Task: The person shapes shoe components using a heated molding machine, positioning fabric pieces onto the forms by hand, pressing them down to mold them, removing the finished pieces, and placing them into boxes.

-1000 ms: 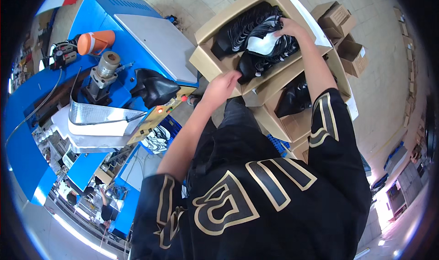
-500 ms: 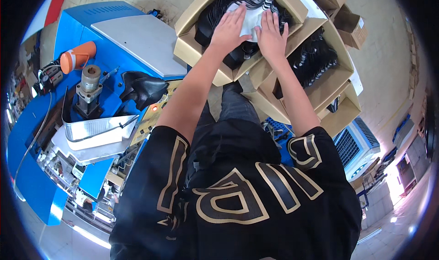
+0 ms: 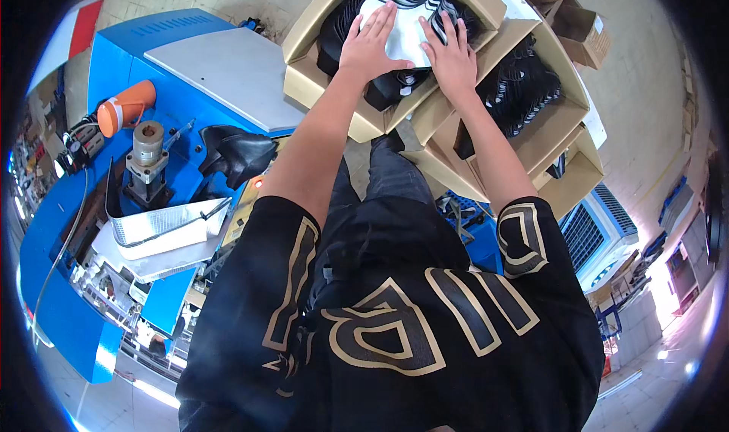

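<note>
White sheet (image 3: 406, 29), paper or thin foam, lies on top of the black shoe parts (image 3: 380, 90) filling the nearer cardboard box (image 3: 319, 90). Left hand (image 3: 372, 48) flat on the sheet's left side, fingers spread, palm down; right hand (image 3: 454, 56) flat on its right side, same pose. Neither hand is clenched and neither grasps anything: both press open-palmed on the sheet.

Judgement on the pressing step: even pressure from both palms, kept inside the box walls, should settle the sheet flat over the parts; pushing toward the box's near corner could tip parts over the low rim there.

Edges and room, relative to the cardboard box:
- right of it, touching or nearly so, a second box (image 3: 547, 120) holding more black parts; further open boxes beyond
- left of it, the grey top plate (image 3: 220, 71) of a blue machine (image 3: 121, 60), just beside the box wall, little gap
- farther left, an orange cylinder (image 3: 125, 107) and a metal post (image 3: 146, 155)
- between box and body, the person's legs; forearms have free room above them
- bare floor beyond the box
</note>
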A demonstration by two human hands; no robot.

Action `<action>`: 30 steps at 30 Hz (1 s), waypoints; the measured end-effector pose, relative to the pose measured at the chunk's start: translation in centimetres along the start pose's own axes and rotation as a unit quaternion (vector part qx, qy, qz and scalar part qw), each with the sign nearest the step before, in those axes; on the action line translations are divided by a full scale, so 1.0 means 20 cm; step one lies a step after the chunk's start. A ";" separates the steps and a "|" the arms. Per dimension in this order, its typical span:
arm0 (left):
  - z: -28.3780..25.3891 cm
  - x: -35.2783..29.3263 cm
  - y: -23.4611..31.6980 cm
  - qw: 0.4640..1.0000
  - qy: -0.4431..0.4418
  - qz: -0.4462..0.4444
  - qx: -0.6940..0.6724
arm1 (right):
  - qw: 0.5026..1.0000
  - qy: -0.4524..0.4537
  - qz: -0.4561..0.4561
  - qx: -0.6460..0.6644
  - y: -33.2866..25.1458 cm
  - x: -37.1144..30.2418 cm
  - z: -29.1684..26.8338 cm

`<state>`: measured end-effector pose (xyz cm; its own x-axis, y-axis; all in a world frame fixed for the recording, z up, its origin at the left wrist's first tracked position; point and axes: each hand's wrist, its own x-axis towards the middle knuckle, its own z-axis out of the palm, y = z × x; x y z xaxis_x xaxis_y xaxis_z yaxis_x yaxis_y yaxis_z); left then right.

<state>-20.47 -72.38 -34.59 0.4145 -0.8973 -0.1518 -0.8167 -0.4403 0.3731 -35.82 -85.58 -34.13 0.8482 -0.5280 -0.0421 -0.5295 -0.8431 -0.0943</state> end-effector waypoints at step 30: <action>-0.16 -0.01 -0.20 0.984 -0.096 -0.058 -0.136 | 0.963 -0.047 -0.222 -0.143 -0.13 -0.26 -0.28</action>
<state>-16.03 -70.33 -33.08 0.3928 -0.8427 -0.3683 -0.6204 -0.5384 0.5704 -39.01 -81.18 -28.03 0.9824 -0.1087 -0.1519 -0.0851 -0.9844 0.1541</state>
